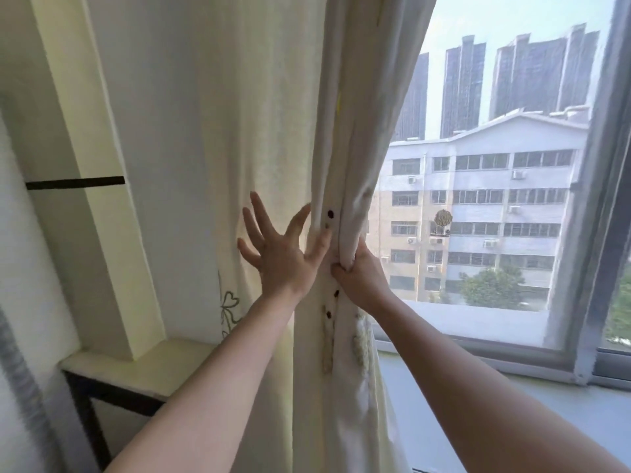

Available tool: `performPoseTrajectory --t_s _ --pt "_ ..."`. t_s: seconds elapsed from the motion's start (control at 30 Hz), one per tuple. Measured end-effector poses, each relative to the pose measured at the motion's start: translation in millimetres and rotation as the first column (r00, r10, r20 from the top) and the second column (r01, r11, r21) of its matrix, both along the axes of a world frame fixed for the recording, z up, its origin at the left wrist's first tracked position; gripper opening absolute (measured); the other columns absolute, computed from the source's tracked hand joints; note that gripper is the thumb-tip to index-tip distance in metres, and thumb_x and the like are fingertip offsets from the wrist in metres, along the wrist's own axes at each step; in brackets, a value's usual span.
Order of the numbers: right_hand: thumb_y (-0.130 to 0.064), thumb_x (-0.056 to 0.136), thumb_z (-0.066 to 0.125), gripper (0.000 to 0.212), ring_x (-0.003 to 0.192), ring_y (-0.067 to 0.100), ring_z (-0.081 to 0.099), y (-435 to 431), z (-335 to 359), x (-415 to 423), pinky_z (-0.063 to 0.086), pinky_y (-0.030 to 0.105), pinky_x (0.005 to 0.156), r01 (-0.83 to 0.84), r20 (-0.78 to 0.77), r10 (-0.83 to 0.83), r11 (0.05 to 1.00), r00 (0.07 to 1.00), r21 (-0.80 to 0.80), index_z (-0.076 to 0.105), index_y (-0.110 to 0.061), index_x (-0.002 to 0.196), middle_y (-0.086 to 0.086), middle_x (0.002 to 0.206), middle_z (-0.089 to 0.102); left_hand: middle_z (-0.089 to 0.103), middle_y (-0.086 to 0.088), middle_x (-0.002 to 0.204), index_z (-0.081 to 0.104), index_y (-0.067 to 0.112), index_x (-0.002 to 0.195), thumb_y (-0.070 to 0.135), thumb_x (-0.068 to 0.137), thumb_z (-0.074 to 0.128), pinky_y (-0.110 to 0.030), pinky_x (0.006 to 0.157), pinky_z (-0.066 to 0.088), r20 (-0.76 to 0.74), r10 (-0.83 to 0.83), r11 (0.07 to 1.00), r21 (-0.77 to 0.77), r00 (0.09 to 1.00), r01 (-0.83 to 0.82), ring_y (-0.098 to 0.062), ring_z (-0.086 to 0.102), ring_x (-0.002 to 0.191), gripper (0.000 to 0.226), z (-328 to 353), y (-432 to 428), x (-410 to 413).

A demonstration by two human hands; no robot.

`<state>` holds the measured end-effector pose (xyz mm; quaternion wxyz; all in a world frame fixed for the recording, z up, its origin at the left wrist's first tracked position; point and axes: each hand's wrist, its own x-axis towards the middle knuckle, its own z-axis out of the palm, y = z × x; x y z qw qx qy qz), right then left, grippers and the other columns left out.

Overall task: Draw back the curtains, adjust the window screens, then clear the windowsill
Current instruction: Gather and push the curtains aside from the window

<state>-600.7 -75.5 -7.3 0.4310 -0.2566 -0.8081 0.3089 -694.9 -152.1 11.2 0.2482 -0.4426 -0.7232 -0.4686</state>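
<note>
The cream curtain (211, 131) hangs over the left and middle of the window, its right edge bunched into thick folds. The left hand (280, 254) is spread wide, fingers straight and apart, palm flat against the cloth just left of those folds; it holds nothing. The right hand (362, 274), just to its right, has its fingers curled tight round the folded curtain edge. Small dark round dots (330, 213) run down that edge, and a green embroidered flower (229, 308) shows lower left.

To the right, the hazy window screen (478, 322) covers the glass, with the pale windowsill (512, 404) below it, nearer the camera. A small round decal (443, 218) sits on the pane, its markings too blurred to read.
</note>
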Motion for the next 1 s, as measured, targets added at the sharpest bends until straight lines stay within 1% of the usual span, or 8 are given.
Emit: performPoseTrajectory --t_s 0.17,0.23,0.3,0.43,0.53,0.63,0.77,1.0 --pt "-0.004 0.084 0.048 0.054 0.079 0.019 0.051 -9.6 0.7 -37.8 0.041 0.027 0.06 0.018 -0.019 -0.018 0.999 1.0 -0.027 0.038 -0.02 0.135 -0.002 0.091 0.055 -0.012 -0.015 0.156 0.03 0.043 0.139 0.053 0.084 0.052 -0.069 0.105 -0.001 0.029 0.215 0.973 0.078 0.976 -0.217 -0.036 -0.009 0.143 0.06 1.8 -18.6 -47.7" --pt "-0.005 0.085 0.048 0.052 0.078 0.02 0.052 -17.4 0.5 -57.2 0.045 0.029 0.062 0.028 -0.029 -0.03 0.998 0.999 -0.054 0.038 -0.02 0.134 -0.003 0.085 0.054 -0.02 -0.015 0.154 0.008 0.045 0.142 0.058 0.084 0.048 -0.071 0.104 0.011 0.155 0.158 0.987 -0.007 0.975 -0.159 -0.039 0.003 0.143 0.072 5.5 -26.5 -72.9" --pt "-0.006 0.085 0.049 0.053 0.081 0.021 0.055 -24.5 1.5 -76.2 0.048 0.034 0.068 0.032 -0.039 -0.035 0.998 0.999 -0.056 0.038 -0.022 0.134 -0.004 0.085 0.055 -0.007 -0.008 0.157 -0.002 0.044 0.143 0.065 0.083 0.042 -0.062 0.107 0.024 0.184 0.031 0.999 -0.03 0.982 -0.026 -0.033 0.025 0.139 0.077 6.8 -32.6 -96.4" --pt "-0.008 0.085 0.051 0.052 0.078 0.023 0.058 -35.8 2.9 -110.6 0.048 0.03 0.059 0.074 -0.019 -0.076 0.995 0.997 -0.069 0.039 -0.024 0.133 0.002 0.089 0.059 0.016 0.012 0.155 0.007 0.027 0.147 0.071 0.078 0.041 -0.033 0.112 0.023 0.123 -0.388 0.921 0.021 0.913 0.389 -0.012 0.021 0.141 0.089 12.5 -41.8 -124.9" --pt "-0.009 0.086 0.051 0.048 0.078 0.023 0.063 -45.8 2.7 -134.6 0.051 0.028 0.058 0.078 -0.017 -0.08 0.995 0.997 -0.066 0.041 -0.023 0.13 0.005 0.094 0.064 0.032 0.007 0.15 0.009 0.027 0.147 0.046 0.078 0.067 -0.031 0.109 0.033 0.157 -0.498 0.862 -0.02 0.853 0.507 -0.012 0.039 0.132 0.093 15.7 -44.6 -137.8" --pt "-0.01 0.088 0.051 0.036 0.072 0.016 0.059 -54.6 3.7 -154.8 0.05 0.026 0.059 0.077 -0.012 -0.078 0.996 0.997 -0.046 0.047 -0.018 0.122 -0.001 0.088 0.06 0.05 0.004 0.138 0.006 0.029 0.147 0.039 0.077 0.071 -0.034 0.099 0.045 0.146 -0.499 0.864 0.001 0.854 0.504 -0.018 0.054 0.119 0.096 17.3 -47.4 -148.5" --pt "-0.017 0.087 0.05 0.027 0.08 0.025 0.063 -58.0 5.0 -183.5 0.056 0.044 0.072 0.097 0.068 -0.093 0.994 0.993 -0.057 0.048 -0.018 0.115 -0.001 0.084 0.06 0.05 0.004 0.136 0.003 0.029 0.147 0.049 0.075 0.069 -0.037 0.095 0.048 0.1 -0.471 0.88 -0.017 0.877 0.474 -0.019 0.057 0.114 0.1 18.1 -50.8 -167.5" --pt "-0.021 0.085 0.046 0.047 0.097 0.033 0.059 -68.4 7.7 -242.0 0.048 0.054 0.086 0.072 0.133 -0.069 0.997 0.989 -0.022 0.035 -0.025 0.13 0.002 0.094 0.061 0.059 -0.003 0.128 0.016 0.033 0.145 0.037 0.081 0.056 -0.032 0.088 0.046 0.046 -0.317 0.948 0.061 0.947 0.314 -0.026 0.059 0.109 0.076 18.1 -55.3 -214.0"
